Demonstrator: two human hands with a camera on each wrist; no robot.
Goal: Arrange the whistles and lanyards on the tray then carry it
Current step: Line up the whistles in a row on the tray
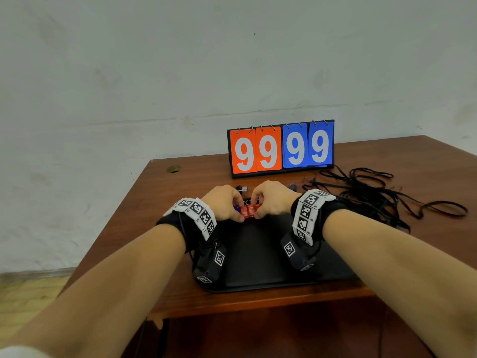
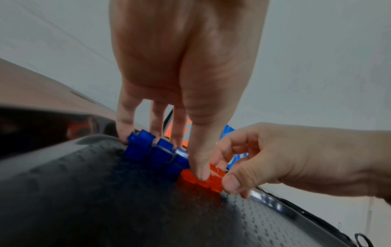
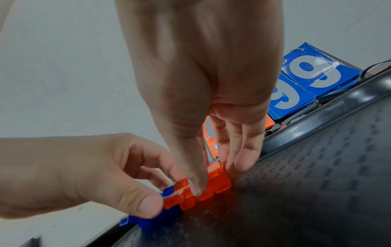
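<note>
- Nearest me is the black tray (image 1: 260,257), lying flat on the wooden table (image 1: 165,192) with its long edge toward me. Most of its textured floor is bare, which I judge leaves room for the lanyards later.
- My left hand (image 1: 224,202) reaches to the tray's far edge. Its thumb and fingers close narrowly from above on the blue whistles (image 2: 154,150), thumb on the near side and fingers behind; I read that as squeezing them into a straight row.
- My right hand (image 1: 271,200) mirrors it just beside, pinching the red whistles (image 3: 203,188) between thumb and fingers. In the wrist views the red ones butt against the blue ones, so I take both hands to be pressing the two sets into one tidy line along the tray's far rim.
- Just beyond the hands, a small dark whistle (image 1: 241,188) lies on the table, off the tray. Another small blue piece shows past my right hand, too small to identify.
- To the right, well apart from the tray, the black lanyards (image 1: 382,195) lie in a loose tangle on the table; I judge they need sorting before they go on.
- Farthest back stands a flip scoreboard (image 1: 281,148) showing 99 and 99 against the wall.
</note>
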